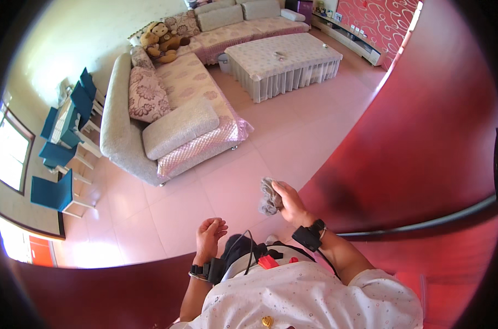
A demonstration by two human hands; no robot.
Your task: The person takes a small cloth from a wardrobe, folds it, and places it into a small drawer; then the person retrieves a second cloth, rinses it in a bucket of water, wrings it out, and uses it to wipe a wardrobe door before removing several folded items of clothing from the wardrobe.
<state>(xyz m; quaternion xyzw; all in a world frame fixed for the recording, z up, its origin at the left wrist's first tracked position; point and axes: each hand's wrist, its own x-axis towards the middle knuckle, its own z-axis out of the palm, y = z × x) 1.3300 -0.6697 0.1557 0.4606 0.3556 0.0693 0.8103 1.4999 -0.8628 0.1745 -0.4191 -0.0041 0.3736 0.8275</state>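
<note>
My right hand (291, 204) grips a crumpled grey cloth (270, 197), which bunches out past the thumb and fingers. It is held out in front of me, close to the edge of a large glossy red panel (402, 148) that looks like a door. My left hand (209, 237) is raised near my waist with its fingers curled in, and I see nothing in it. Each wrist wears a black strapped device. A thin dark cable loops up between my forearms.
Another dark red panel (112, 293) curves along the lower left. Ahead stand a long beige corner sofa (183, 118) with cushions and teddy bears, and a cloth-covered coffee table (284, 52). Blue chairs (54, 191) surround a dining table at left. Pink tiles (205, 192) cover the floor.
</note>
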